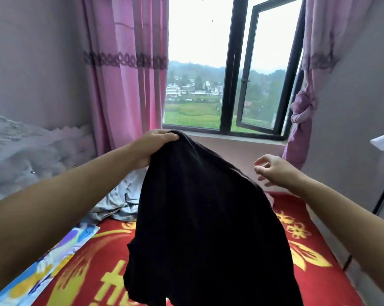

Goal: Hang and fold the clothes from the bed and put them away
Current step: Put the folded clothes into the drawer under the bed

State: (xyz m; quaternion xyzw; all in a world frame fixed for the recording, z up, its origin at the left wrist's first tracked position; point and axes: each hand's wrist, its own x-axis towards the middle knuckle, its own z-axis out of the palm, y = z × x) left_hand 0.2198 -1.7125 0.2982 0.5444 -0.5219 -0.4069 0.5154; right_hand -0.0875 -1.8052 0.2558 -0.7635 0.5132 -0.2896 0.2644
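A black garment (204, 221) hangs in front of me over the bed (314, 257), which has a red cover with yellow flowers. My left hand (152, 146) grips the garment's top edge and holds it up. To the right of the cloth, my right hand (272, 168) is in the air with fingers loosely bent and holds nothing. A crumpled pale grey-blue garment (120, 199) lies on the bed behind the black one.
A blue and yellow patterned sheet (43, 263) covers the bed's left edge. A padded headboard (21, 155) stands at the left. The window (230, 74) with one pane swung open is straight ahead, between pink curtains (129, 69). A grey wall runs along the right.
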